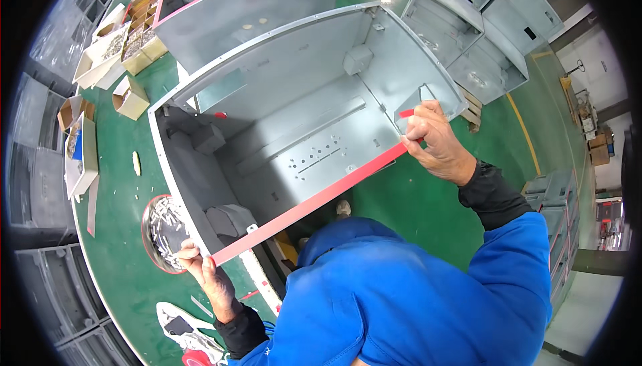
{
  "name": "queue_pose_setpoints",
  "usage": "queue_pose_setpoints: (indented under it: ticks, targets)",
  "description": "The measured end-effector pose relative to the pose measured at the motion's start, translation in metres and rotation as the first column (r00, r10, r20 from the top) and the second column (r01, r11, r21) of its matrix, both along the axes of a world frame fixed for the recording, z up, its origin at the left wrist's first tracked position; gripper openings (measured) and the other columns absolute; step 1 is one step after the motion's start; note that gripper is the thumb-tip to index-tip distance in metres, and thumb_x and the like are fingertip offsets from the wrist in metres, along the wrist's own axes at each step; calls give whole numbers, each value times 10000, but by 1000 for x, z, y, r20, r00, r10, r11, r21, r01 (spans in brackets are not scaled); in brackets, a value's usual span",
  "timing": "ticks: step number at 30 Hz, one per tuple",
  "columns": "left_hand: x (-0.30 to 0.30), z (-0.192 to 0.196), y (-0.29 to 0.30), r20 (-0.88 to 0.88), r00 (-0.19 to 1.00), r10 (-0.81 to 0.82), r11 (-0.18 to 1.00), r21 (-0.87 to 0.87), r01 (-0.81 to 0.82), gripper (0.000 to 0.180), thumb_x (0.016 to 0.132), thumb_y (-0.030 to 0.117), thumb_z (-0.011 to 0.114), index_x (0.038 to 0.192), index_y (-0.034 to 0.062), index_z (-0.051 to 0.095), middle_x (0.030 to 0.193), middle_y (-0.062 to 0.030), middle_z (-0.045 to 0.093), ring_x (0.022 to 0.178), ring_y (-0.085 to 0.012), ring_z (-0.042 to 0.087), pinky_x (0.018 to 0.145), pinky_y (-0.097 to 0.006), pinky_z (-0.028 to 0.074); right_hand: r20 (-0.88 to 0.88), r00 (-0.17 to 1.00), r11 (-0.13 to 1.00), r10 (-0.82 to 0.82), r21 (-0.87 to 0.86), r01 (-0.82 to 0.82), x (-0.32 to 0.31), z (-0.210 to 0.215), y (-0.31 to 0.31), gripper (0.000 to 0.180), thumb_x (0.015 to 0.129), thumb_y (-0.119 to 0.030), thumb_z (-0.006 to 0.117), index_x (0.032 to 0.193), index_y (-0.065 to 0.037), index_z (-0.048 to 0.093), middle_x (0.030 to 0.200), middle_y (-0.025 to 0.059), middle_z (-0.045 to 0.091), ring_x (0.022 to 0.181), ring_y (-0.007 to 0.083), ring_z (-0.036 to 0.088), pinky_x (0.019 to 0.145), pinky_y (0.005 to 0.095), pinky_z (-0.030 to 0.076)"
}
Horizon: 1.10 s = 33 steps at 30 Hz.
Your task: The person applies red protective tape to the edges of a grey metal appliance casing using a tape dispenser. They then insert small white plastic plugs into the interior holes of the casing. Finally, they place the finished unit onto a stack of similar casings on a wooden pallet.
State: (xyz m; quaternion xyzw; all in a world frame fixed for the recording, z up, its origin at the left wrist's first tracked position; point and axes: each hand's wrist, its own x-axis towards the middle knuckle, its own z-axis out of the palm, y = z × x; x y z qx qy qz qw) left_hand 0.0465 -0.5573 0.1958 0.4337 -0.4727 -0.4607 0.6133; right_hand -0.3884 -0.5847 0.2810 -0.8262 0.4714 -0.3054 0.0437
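Observation:
A large grey metal cabinet (274,95) lies with its open side facing up, showing a row of small holes inside. Along its near rim a strip of red tape (307,205) stretches from corner to corner. At the near left corner, my left hand (215,284) is closed on the tape's left end, thumb against it. Further right, my right hand (438,145) pinches the strip near the right corner, fingers curled; a short red end shows beyond them. A red round spot (221,115) marks the cabinet's inside left wall.
Left of the cabinet, a round tub (148,232) holds small white pieces. White bins (83,159) and cardboard boxes (130,98) of small parts stand on the green surface. A phone (178,326) lies on white cloth-like material at lower left. More grey cabinets (254,18) stand behind and at right.

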Motion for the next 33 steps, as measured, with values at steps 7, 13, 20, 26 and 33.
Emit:
queue_pose_setpoints:
  ticks: [7, 13, 20, 26, 33]
  targets:
    - [-3, 4, 1, 18, 1000, 22, 1000, 11, -22, 316, 840, 241, 612, 1000, 135, 361, 1114, -33, 403, 1082, -154, 400, 979, -330, 265, -5, 1000, 1000, -4, 3, 4, 0, -10, -3, 251, 770, 9, 615, 732, -111, 399, 702, -9, 469, 683, 179, 458, 815, 338, 329]
    - [-7, 6, 1, 6, 999, 47, 999, 28, -47, 341, 828, 253, 631, 1002, 136, 362, 1105, -30, 392, 1081, -159, 391, 979, -334, 263, -19, 1000, 1000, 7, 13, -7, -4, -11, -5, 252, 766, 7, 620, 734, -114, 402, 705, -14, 472, 681, 174, 458, 827, 339, 327]
    - [-7, 4, 3, 21, 998, 53, 998, 12, -54, 340, 841, 287, 611, 1018, 131, 366, 1119, -37, 409, 1089, -161, 405, 970, -340, 284, -82, 997, 1000, 7, 11, -6, 0, -7, -6, 240, 757, 1, 619, 727, -107, 406, 699, -1, 460, 671, 187, 450, 814, 347, 333]
    - [-2, -1, 6, 185, 960, 212, 976, -90, -198, 336, 840, 204, 591, 1070, 100, 370, 1150, -93, 396, 1089, -193, 398, 962, -357, 302, -149, 988, 997, 40, -59, -49, 6, -7, -3, 245, 727, 28, 609, 752, -91, 396, 682, 29, 426, 656, 220, 437, 800, 373, 343]
    - [-35, 17, 36, 903, 340, 263, 880, -369, 298, 642, 624, 34, 666, 1178, 106, 351, 1329, -205, 415, 1221, -333, 341, 1000, -431, 239, -352, 933, 991, -76, -130, 31, 0, 4, -10, 184, 692, -106, 645, 737, -72, 470, 671, 45, 464, 649, 234, 468, 809, 393, 373]
